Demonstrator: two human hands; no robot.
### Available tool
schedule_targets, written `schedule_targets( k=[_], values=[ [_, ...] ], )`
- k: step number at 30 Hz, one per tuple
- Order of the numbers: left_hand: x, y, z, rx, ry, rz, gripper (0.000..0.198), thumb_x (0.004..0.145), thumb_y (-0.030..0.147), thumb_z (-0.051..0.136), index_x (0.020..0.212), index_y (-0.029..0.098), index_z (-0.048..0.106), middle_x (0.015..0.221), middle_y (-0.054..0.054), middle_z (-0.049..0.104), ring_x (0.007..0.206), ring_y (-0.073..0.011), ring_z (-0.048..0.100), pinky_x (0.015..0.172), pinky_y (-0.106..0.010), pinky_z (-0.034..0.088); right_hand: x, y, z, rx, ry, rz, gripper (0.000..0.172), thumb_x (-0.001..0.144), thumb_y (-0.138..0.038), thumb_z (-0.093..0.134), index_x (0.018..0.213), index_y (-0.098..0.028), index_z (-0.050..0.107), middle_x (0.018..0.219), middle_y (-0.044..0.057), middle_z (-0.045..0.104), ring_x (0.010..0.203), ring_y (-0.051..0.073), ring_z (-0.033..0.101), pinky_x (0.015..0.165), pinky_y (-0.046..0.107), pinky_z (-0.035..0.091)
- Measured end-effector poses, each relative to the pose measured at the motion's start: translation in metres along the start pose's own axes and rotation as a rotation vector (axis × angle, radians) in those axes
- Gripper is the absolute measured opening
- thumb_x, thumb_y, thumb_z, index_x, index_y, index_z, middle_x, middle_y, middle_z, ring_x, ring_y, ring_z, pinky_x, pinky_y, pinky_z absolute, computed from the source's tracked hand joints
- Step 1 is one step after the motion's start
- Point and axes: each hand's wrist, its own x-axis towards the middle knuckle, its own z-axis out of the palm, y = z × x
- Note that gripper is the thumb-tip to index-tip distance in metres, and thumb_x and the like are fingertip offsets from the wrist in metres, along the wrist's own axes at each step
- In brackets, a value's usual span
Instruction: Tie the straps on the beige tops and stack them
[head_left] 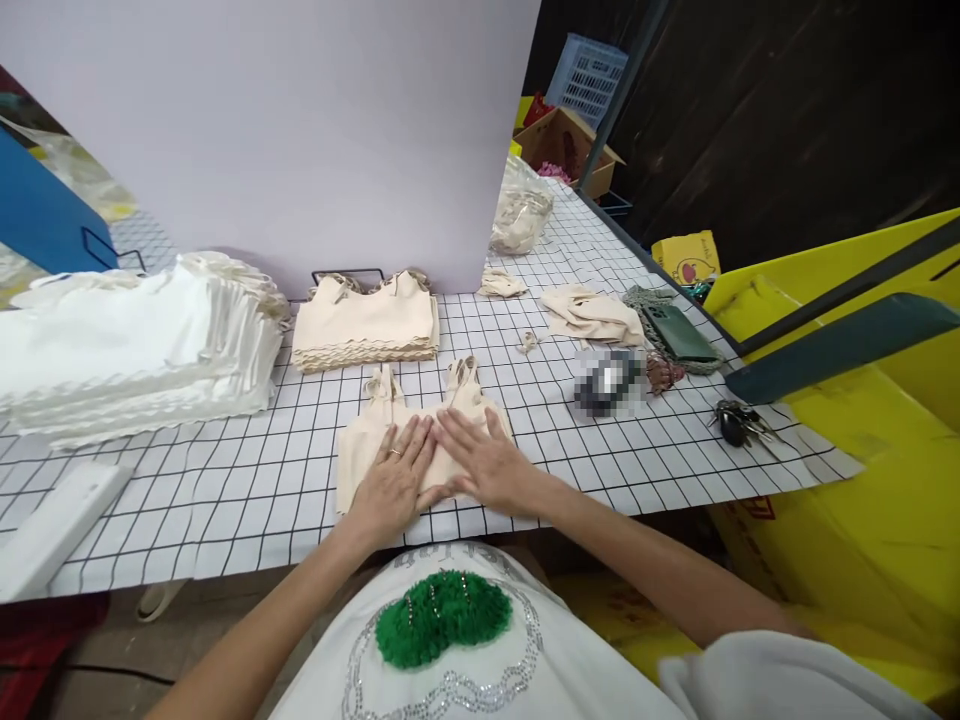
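I view a flat beige fabric garment with thin straps (442, 464) at the front edge of the white, black-gridded tabletop (630, 465). My left hand (391, 478) and right hand (484, 462) lie on it, palms down, fingers extended. Behind it sits a neat beige garment stack (367, 325); farther left, a taller white garment stack (150, 340).

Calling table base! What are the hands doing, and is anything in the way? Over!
Left hand and right hand open, palms down on beige top. Nothing else seen lying on it. Beige stack just beyond. Over.
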Motion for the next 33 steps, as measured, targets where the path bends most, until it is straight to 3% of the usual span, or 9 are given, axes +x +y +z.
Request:
schedule_targets(
  k=[3, 6, 10, 13, 18, 21, 24, 29, 33],
  values=[
    [-0.016, -0.013, 0.001, 0.063, 0.016, -0.092, 0.076, 0.098, 0.060, 0.044, 0.159, 0.016, 0.030, 0.166, -0.016, 0.029, 0.156, -0.0335, 0.020, 0.126, -0.056, 0.014, -0.033, -0.009, 0.012, -0.023, -0.058, 0.111, 0.081, 0.097, -0.062, 0.046, 0.161, -0.015, 0.025, 0.168, 0.020, 0.020, 0.156, 0.038, 0.018, 0.119, 0.070, 0.022],
    [-0.040, -0.034, -0.015, 0.068, 0.149, -0.294, 0.066, 0.101, 0.056, 0.038, 0.154, 0.017, 0.039, 0.160, -0.018, 0.040, 0.151, -0.0356, 0.030, 0.122, -0.057, 0.025, -0.054, 0.005, -0.003, 0.058, 0.020, 0.334, 0.068, 0.100, -0.052, 0.047, 0.153, -0.011, 0.038, 0.160, 0.024, 0.037, 0.149, 0.039, 0.035, 0.115, 0.065, 0.036],
    [-0.059, -0.051, -0.039, 0.054, 0.194, -0.584, 0.061, 0.096, 0.064, 0.042, 0.120, 0.012, 0.064, 0.117, -0.020, 0.066, 0.114, -0.0373, 0.060, 0.099, -0.052, 0.047, -0.052, 0.020, -0.036, 0.371, 0.005, 0.772, 0.046, 0.096, -0.045, 0.058, 0.127, -0.011, 0.059, 0.115, 0.018, 0.072, 0.088, 0.027, 0.074, 0.078, 0.040, 0.060],
    [-0.046, -0.050, -0.046, 0.010, 0.084, -0.673, 0.052, 0.088, 0.068, 0.054, 0.090, 0.017, 0.064, 0.093, -0.014, 0.069, 0.093, -0.0326, 0.065, 0.085, -0.043, 0.051, -0.032, 0.021, -0.046, 0.605, -0.104, 0.972, 0.046, 0.083, -0.049, 0.075, 0.108, -0.013, 0.061, 0.081, 0.010, 0.074, 0.052, 0.017, 0.064, 0.046, 0.028, 0.050],
    [-0.017, -0.042, -0.047, -0.022, 0.001, -0.774, 0.040, 0.082, 0.060, 0.064, 0.076, 0.021, 0.058, 0.084, -0.012, 0.071, 0.083, -0.0316, 0.068, 0.067, -0.036, 0.046, -0.001, 0.015, -0.041, 0.612, -0.131, 0.969, 0.051, 0.061, -0.045, 0.092, 0.092, -0.017, 0.061, 0.074, 0.006, 0.069, 0.044, 0.015, 0.057, 0.037, 0.028, 0.043],
    [-0.012, -0.044, -0.050, -0.145, 0.016, -0.784, 0.030, 0.077, 0.047, 0.073, 0.085, 0.020, 0.061, 0.091, -0.011, 0.074, 0.089, -0.0311, 0.070, 0.067, -0.034, 0.047, 0.005, 0.009, -0.037, 0.657, -0.154, 0.956, 0.042, 0.056, -0.032, 0.094, 0.079, -0.017, 0.063, 0.071, 0.005, 0.066, 0.050, 0.017, 0.060, 0.043, 0.029, 0.046],
    [-0.013, -0.049, -0.051, -0.353, 0.088, -0.836, 0.048, 0.069, 0.039, 0.081, 0.108, 0.018, 0.061, 0.100, -0.012, 0.075, 0.091, -0.0299, 0.071, 0.070, -0.034, 0.051, 0.004, 0.003, -0.035, 0.759, -0.099, 0.954, 0.033, 0.055, -0.019, 0.091, 0.073, -0.017, 0.064, 0.074, 0.004, 0.068, 0.064, 0.018, 0.065, 0.052, 0.026, 0.050],
    [-0.018, -0.047, -0.045, -0.807, 0.294, -0.867, 0.069, 0.075, 0.028, 0.081, 0.133, 0.016, 0.047, 0.097, -0.009, 0.072, 0.081, -0.0221, 0.072, 0.067, -0.031, 0.058, 0.006, -0.011, -0.033, 1.011, 0.011, 0.967, 0.024, 0.071, -0.019, 0.083, 0.090, -0.014, 0.068, 0.084, 0.005, 0.074, 0.075, 0.017, 0.070, 0.060, 0.024, 0.054],
    [-0.024, -0.039, -0.041, -1.117, 0.348, -0.896, 0.085, 0.077, 0.023, 0.082, 0.146, 0.017, 0.033, 0.096, -0.009, 0.072, 0.075, -0.0194, 0.073, 0.065, -0.030, 0.061, 0.006, -0.013, -0.034, 1.175, 0.006, 0.993, 0.018, 0.080, -0.020, 0.076, 0.094, -0.012, 0.068, 0.085, 0.009, 0.076, 0.070, 0.018, 0.072, 0.056, 0.025, 0.056]
  ],
)
